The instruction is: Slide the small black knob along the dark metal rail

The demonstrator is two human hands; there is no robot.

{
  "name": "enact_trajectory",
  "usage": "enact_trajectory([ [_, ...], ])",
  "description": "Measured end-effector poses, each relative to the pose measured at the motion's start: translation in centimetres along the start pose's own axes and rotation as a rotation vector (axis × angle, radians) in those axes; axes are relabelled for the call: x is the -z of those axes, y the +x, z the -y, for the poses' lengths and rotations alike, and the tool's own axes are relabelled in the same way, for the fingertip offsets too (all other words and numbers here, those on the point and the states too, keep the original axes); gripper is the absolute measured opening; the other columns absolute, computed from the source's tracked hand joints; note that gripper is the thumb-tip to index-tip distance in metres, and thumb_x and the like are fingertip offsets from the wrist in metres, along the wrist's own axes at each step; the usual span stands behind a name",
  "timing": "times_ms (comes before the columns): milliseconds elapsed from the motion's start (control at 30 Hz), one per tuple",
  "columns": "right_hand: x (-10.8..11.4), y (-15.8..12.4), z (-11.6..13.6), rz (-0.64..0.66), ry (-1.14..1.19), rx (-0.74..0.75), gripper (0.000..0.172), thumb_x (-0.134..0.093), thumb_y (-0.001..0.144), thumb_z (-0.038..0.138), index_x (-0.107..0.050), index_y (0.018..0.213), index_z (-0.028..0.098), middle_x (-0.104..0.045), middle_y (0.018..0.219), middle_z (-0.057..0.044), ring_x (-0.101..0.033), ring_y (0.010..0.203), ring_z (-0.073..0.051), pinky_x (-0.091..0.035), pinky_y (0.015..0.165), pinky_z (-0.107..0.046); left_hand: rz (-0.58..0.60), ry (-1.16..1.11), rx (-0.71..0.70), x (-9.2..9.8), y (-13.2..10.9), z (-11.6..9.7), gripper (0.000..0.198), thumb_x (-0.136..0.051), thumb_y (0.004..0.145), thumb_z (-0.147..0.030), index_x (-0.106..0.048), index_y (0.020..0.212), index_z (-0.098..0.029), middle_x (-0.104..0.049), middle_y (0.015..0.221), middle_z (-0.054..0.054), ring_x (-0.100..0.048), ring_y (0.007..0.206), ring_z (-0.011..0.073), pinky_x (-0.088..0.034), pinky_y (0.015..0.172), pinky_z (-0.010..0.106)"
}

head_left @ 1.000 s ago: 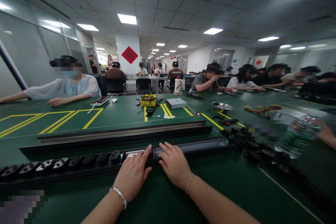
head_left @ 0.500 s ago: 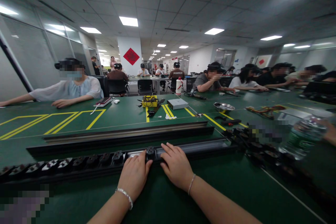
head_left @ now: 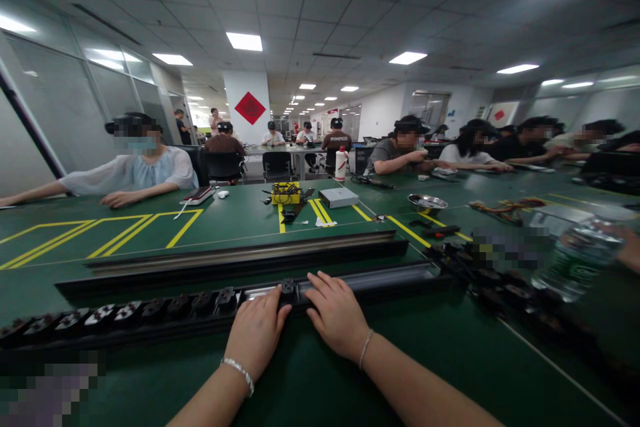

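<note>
A long black rail (head_left: 380, 278) lies across the green table (head_left: 320, 387) in front of me, its left part filled with several small black-and-white inserts (head_left: 110, 312). My left hand (head_left: 257, 332) rests against the rail's near edge, fingers together and curled over it, thumb beside one small black insert (head_left: 287, 287) sitting in the channel. My right hand (head_left: 339, 313) lies just right of that insert, fingers spread flat over the rail. A second long black rail (head_left: 240, 257) runs parallel behind the first.
A pile of black parts (head_left: 500, 280) and a plastic water bottle (head_left: 575, 260) held by another person's hand sit at the right. Further back are a yellow box (head_left: 285, 192), a grey box (head_left: 339, 197) and a metal dish (head_left: 426, 202). People sit around the tables.
The small black insert now shows in the rail between my hands; my left hand has drawn back a little. The view has shifted slightly; otherwise my hands stay on the rail.
</note>
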State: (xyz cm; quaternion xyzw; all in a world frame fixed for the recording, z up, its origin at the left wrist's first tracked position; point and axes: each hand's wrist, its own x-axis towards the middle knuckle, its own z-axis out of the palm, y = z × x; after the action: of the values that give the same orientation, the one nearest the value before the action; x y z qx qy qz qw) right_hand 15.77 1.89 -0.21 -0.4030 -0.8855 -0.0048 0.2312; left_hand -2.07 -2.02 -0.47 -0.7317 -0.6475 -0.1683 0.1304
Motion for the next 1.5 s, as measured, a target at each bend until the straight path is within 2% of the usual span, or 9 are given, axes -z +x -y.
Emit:
enact_trajectory([
  [733,0.14,-0.05,0.18,0.039,-0.014,-0.021,0.032,-0.045,0.084,0.035,-0.052,0.114,0.030,-0.038,0.136,-0.001,-0.028,0.125,-0.022,-0.019,0.099,-0.040,0.036,-0.041,0.012,0.22,0.08,-0.19,0.038,-0.031,0.088,-0.034,-0.049,0.115,-0.015,-0.066,0.098,0.010,-0.060,0.089,0.0191,-0.042,0.077,0.034],
  [933,0.02,-0.09,0.02,0.043,-0.019,-0.015,0.033,-0.042,0.085,0.037,-0.050,0.116,0.029,-0.038,0.136,-0.001,-0.028,0.125,-0.021,-0.019,0.099,-0.039,0.049,-0.019,0.058,0.39,-0.10,-0.72,0.036,-0.029,0.087,-0.036,-0.050,0.107,-0.015,-0.064,0.094,0.009,-0.057,0.088,0.0210,-0.038,0.077,0.035],
  [1167,0.05,-0.06,0.03,0.045,-0.007,-0.015,0.032,-0.043,0.084,0.038,-0.051,0.114,0.030,-0.037,0.137,0.000,-0.027,0.126,-0.021,-0.019,0.099,-0.040,0.059,0.067,0.020,0.45,0.06,-0.93,0.034,-0.026,0.088,-0.035,-0.054,0.096,-0.017,-0.062,0.087,0.007,-0.055,0.082,0.0209,-0.036,0.072,0.035],
  [1500,0.01,-0.02,0.26,0.041,-0.038,-0.019,0.030,-0.044,0.084,0.038,-0.053,0.111,0.029,-0.037,0.137,-0.001,-0.028,0.125,-0.022,-0.019,0.099,-0.040,0.046,0.054,0.021,0.24,-0.01,-0.75,0.031,-0.029,0.088,-0.033,-0.054,0.099,-0.018,-0.063,0.086,0.006,-0.055,0.083,0.0200,-0.035,0.072,0.034],
])
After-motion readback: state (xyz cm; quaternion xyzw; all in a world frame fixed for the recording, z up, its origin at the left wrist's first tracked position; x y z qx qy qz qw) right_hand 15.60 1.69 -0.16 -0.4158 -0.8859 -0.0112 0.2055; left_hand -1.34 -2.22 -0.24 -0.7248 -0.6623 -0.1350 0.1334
